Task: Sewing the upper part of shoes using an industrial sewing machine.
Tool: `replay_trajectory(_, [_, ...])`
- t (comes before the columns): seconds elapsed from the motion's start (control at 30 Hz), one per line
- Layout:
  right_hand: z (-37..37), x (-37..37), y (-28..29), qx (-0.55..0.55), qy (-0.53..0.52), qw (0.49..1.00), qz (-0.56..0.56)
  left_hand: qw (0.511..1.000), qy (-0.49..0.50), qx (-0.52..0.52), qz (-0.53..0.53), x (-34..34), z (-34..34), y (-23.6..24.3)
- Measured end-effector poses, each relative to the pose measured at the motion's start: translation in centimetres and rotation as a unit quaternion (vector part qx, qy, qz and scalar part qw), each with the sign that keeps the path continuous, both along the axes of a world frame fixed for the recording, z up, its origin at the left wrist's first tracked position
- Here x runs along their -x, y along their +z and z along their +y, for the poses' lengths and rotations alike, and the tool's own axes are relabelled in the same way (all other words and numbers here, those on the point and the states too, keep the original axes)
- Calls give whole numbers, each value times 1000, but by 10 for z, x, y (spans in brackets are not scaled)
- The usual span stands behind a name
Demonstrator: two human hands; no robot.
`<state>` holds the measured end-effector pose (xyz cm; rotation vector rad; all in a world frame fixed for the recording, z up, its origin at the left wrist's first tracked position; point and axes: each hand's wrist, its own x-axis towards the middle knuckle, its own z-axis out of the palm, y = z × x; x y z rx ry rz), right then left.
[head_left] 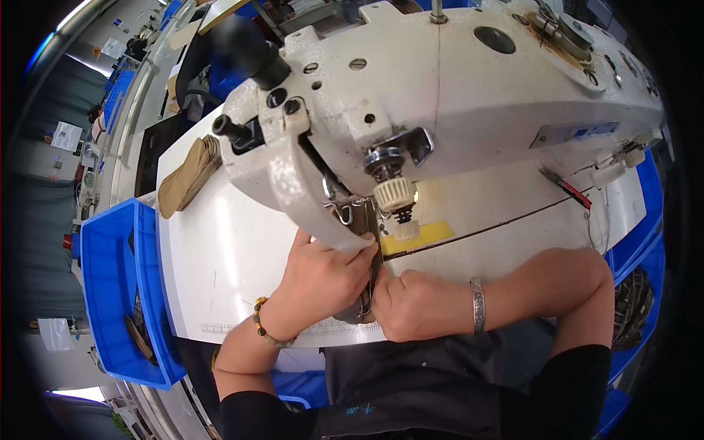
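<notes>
Under the head of a white sewing machine (469, 95) lies a dark brownish strip-like workpiece (355, 311), which looks like cloth or leather. My left hand (326, 273) presses on it from the left, its fingers drawn together just below the curved white lever of the machine. On the other side my right hand (409, 304) is closed, its thumb and fingers pinching the workpiece's right edge. The needle area is largely hidden by the machine head and the lever, and my fingers cover the middle of the workpiece.
A stack of tan cut pieces (189, 180) lies at the table's far left. Red-handled thread snips (576, 192) rest on the right, under the machine arm. Yellow tape (433, 236) marks the white table (213, 264). A blue crate (110, 301) holding dark pieces stands at left.
</notes>
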<state>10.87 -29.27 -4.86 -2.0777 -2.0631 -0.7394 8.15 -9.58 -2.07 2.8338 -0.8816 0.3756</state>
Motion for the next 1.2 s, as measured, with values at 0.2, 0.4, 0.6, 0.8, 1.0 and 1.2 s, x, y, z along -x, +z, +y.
replay_trajectory(0.2, [-3, -4, 9, 98, 55, 992, 60, 998, 19, -50, -40, 9, -12, -7])
replay_trajectory(0.4, [-12, -4, 0, 65, 35, 996, 41, 998, 21, -29, -49, 6, -15, -13])
replay_trajectory(0.6, [-11, -18, -6, 26, 4, 999, 22, 998, 34, 12, -60, -10, -7, -18])
replay_trajectory(0.8, [-11, -24, -8, 40, -21, 999, 16, 993, 85, 6, -83, -15, -8, -16])
replay_trajectory(1.0, [-12, -26, -7, 27, -14, 999, 39, 991, 104, -28, -77, 4, -13, -12])
replay_trajectory(1.2, [-11, -25, -7, -5, 9, 998, 62, 997, 66, 23, -42, -5, -9, -14])
